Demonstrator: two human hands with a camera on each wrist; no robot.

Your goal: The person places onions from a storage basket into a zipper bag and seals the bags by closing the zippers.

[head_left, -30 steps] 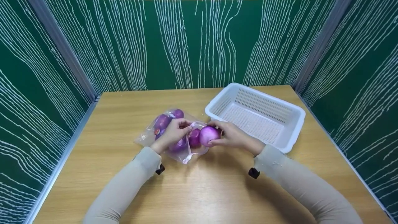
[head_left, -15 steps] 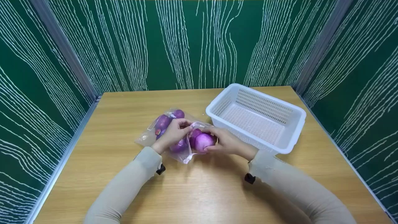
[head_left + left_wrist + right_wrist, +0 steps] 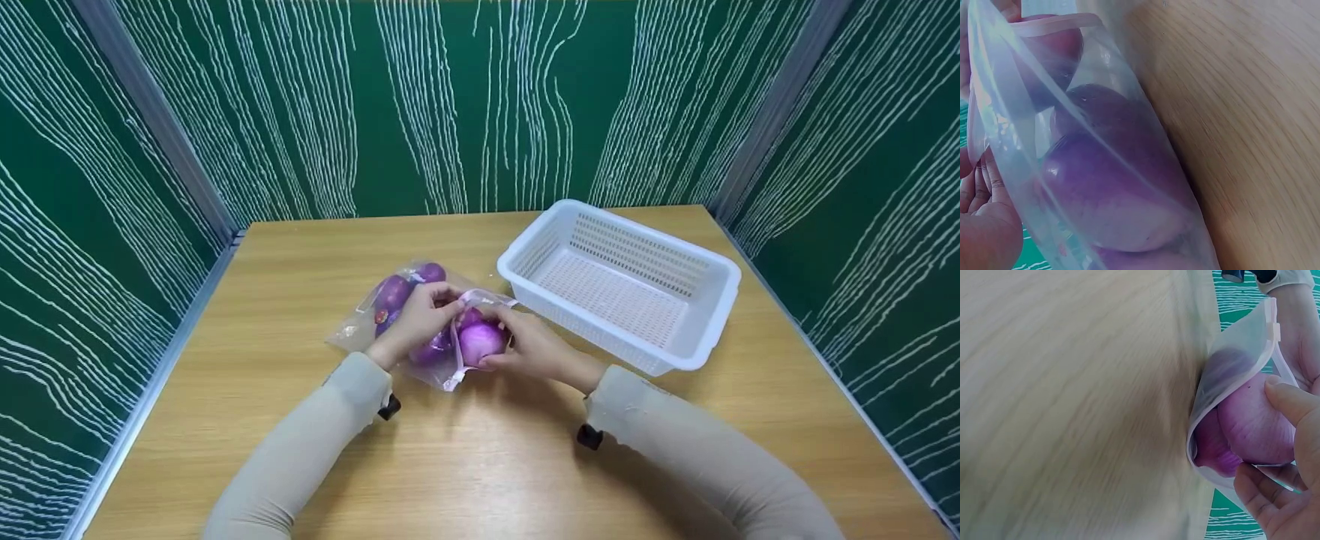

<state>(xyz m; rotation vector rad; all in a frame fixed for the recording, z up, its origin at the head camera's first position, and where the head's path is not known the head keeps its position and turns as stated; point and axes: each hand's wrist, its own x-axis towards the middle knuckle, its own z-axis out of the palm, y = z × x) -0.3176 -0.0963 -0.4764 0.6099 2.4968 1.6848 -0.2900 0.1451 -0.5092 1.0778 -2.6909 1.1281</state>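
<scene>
A clear zip bag [image 3: 352, 330] with several purple onions inside lies on the table, its mouth toward the right. My left hand [image 3: 417, 319] pinches the upper edge of that mouth; in the left wrist view its fingers [image 3: 994, 185] show beside the plastic. With thumb and fingers my right hand [image 3: 536, 345] grips a purple onion [image 3: 481, 343] at the bag's mouth. The right wrist view shows this onion [image 3: 1255, 422] partly within the opening, against another onion [image 3: 1214, 444] deeper in. A slider [image 3: 1274, 332] sits on the zip edge.
A white perforated plastic basket [image 3: 615, 292] stands to the right of the bag, behind my right forearm, with nothing in it. The wooden table [image 3: 480, 465] meets green, white-streaked walls [image 3: 495, 105] at the back and sides.
My right hand has moved left with the onion, bringing it from outside the bag's mouth into the opening. The left hand has stayed at the bag's edge.
</scene>
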